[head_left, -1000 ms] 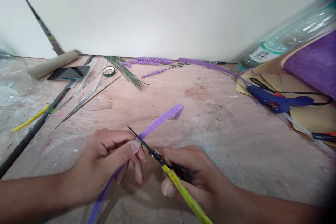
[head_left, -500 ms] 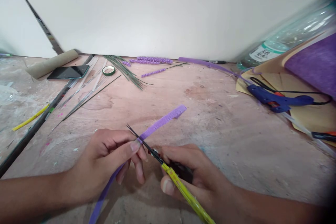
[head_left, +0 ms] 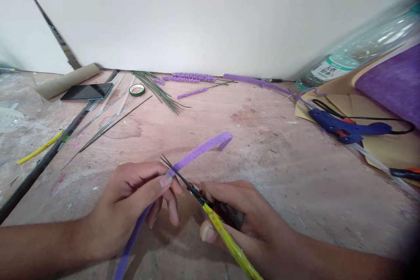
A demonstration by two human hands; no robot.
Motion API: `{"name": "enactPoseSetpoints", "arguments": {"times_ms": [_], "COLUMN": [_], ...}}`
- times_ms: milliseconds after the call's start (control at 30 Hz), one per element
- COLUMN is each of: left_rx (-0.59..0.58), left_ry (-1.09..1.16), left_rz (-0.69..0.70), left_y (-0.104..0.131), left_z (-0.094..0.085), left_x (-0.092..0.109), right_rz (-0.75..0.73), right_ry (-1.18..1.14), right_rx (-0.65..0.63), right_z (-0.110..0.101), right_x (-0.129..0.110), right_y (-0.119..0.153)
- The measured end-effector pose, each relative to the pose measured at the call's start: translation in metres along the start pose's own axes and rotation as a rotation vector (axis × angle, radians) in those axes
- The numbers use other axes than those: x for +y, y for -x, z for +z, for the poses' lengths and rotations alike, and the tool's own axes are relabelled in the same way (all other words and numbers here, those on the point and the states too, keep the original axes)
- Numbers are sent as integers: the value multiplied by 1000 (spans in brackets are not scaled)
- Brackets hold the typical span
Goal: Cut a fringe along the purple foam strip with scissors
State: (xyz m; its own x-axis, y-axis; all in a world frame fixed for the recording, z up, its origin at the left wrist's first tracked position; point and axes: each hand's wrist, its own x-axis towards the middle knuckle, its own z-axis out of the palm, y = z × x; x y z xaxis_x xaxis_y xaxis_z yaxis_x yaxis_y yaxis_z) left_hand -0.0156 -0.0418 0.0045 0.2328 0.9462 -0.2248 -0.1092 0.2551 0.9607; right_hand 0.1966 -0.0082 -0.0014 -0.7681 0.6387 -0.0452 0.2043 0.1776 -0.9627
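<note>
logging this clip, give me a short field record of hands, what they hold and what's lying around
left hand: pinches purple strip
right hand: grips scissors with yellow handle
scissors: blades at the strip's edge, beside the left fingers
surface: worn wooden board
far left: phone, green tape roll, thin wires
far middle: purple stems
right: blue glue gun, plastic bottle

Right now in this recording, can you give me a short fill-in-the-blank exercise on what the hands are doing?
1. The left hand pinches a ____ strip.
2. The right hand holds scissors with ____ handles.
3. The scissor blades meet the strip beside the left ____.
4. The blue glue gun lies on the person's ____ side.

Missing words: purple; yellow; thumb; right
</note>
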Motion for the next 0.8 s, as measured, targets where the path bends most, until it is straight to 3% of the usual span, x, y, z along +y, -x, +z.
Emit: {"name": "enactPoseSetpoints", "arguments": {"times_ms": [167, 433, 800], "left_rx": [66, -26, -58], "left_ry": [-16, -57, -83], "left_rz": [79, 50, 76], "left_y": [3, 3, 3], "left_z": [0, 0, -3], "left_x": [-1, -2, -7], "right_rz": [-26, -36, -37], "right_ry": [136, 150, 165], "right_rx": [21, 40, 11], "right_z": [1, 4, 3], "right_x": [0, 5, 0], "right_y": [1, 1, 3]}}
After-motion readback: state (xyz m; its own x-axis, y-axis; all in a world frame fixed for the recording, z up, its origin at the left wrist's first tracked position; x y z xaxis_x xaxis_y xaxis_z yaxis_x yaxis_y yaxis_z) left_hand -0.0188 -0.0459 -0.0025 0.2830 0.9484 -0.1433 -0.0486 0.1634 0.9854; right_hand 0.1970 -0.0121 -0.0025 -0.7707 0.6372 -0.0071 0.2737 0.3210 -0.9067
